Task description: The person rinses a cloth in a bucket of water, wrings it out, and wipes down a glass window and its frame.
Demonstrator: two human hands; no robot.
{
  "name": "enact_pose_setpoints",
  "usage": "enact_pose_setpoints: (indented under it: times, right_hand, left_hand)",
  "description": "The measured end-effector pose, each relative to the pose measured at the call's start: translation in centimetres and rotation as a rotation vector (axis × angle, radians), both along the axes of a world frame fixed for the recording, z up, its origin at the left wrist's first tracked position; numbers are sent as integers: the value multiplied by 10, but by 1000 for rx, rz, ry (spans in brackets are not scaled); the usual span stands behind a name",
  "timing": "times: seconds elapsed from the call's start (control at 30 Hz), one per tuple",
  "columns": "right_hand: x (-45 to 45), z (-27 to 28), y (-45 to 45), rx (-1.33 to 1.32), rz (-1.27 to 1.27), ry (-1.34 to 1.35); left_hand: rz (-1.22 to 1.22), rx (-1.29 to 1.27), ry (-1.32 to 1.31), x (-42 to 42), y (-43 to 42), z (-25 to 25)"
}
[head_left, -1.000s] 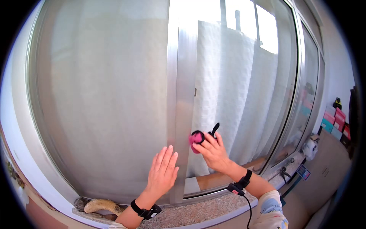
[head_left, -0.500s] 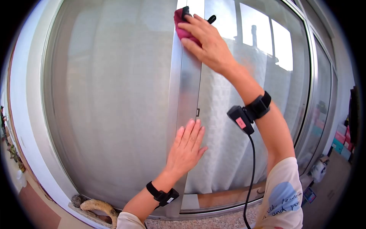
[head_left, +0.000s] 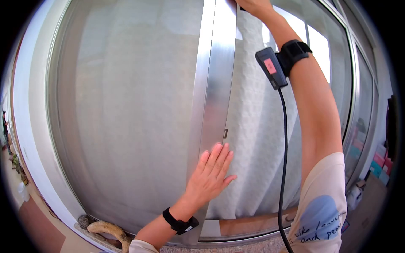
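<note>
At 9 o'clock, a distant person (head_left: 5, 126) is seen in part, and beside that edge a white wall (head_left: 21, 109) is met by the broad left pane (head_left: 126, 114). Between 7 and 8 o'clock, a curved, tan, rough-surfaced object (head_left: 110, 229) is set on the sill (head_left: 236, 248) near a rounded grey one (head_left: 85, 221). Towards 6 o'clock, the left hand (head_left: 209, 177) is laid flat over the upright metal frame (head_left: 219, 63), its fingers extended and held close, its thumb spread away; the fingertips are placed just below a small catch (head_left: 225, 133). Near 1 o'clock, the right hand (head_left: 255, 4) is cut off by the top edge (so its grip cannot be told), though a small black piece (head_left: 243, 8) is glimpsed beneath it, by the frame's upper end. Its forearm is circled by a black strap (head_left: 295, 52), from which a cable (head_left: 285, 143) is hung. Behind, the right pane (head_left: 257, 126) is backed by a pale, folded curtain (head_left: 249, 181). Just past 3 o'clock, coloured boxes (head_left: 382, 164) are stacked.
</note>
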State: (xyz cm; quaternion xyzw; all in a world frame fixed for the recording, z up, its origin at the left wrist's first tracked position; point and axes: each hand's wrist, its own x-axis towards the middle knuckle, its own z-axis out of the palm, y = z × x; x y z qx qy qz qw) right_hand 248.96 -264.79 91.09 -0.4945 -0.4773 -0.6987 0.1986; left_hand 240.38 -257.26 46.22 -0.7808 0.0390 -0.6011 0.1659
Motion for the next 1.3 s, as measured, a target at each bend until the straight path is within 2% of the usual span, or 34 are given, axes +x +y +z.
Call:
enact_pose_setpoints:
  times: [0.03,0.1,0.13,0.2,0.27,0.3,0.37,0.47,0.57,0.6,0.63,0.7,0.77,0.87,0.97,1.0,1.07,1.13,1.3]
  right_hand:
    - [2,3,-2,127,13,107]
    - [14,-5,-14,378,-120,135]
    - [20,-10,-23,386,-128,132]
    - [40,-13,-45,584,-211,241]
    - [112,16,-89,678,-300,295]
    - [143,26,-118,678,-255,378]
    - [138,-3,-144,780,-271,569]
    - [143,-24,-148,804,-241,431]
    - [112,-32,-104,676,-222,25]
    - [92,-41,-88,504,-202,-42]
    - [73,-55,-71,311,-187,16]
    - [59,-82,-32,272,-78,-271]
    - [45,-117,-23,153,14,-283]
    - [25,-192,-37,-91,4,-260]
    - [30,-270,-81,-440,9,-163]
    - [42,-293,-94,-442,6,-151]
    - [69,-314,-138,-693,-112,-137]
    - [98,-302,-182,-594,-205,-39]
    - [202,-215,-264,228,-309,65]
  left_hand:
    - [6,-2,7,0,-1,1]
    - [5,0,18,-1,0,-1]
    - [15,1,15,0,0,-2]
    - [15,9,-2,1,1,-1]
    - [17,-8,-7,1,1,-3]
    - [5,-5,-6,1,0,-3]
    - [9,-10,-13,0,-1,-3]
    - [-5,-15,-26,1,-1,-5]
    - [-2,-29,-8,1,-1,-6]
    - [-23,-19,2,2,-1,-7]
    - [-18,-23,1,3,-1,-7]
    - [-30,-17,6,5,0,-5]
    - [-18,-19,-16,5,0,-2]
    - [-21,-18,-15,5,-1,1]
    - [19,-24,6,7,-4,2]
    - [14,-25,17,8,1,-3]
    - [55,-24,4,8,-1,0]
    - [62,-16,-2,11,0,2]
    - [89,4,-15,10,1,4]
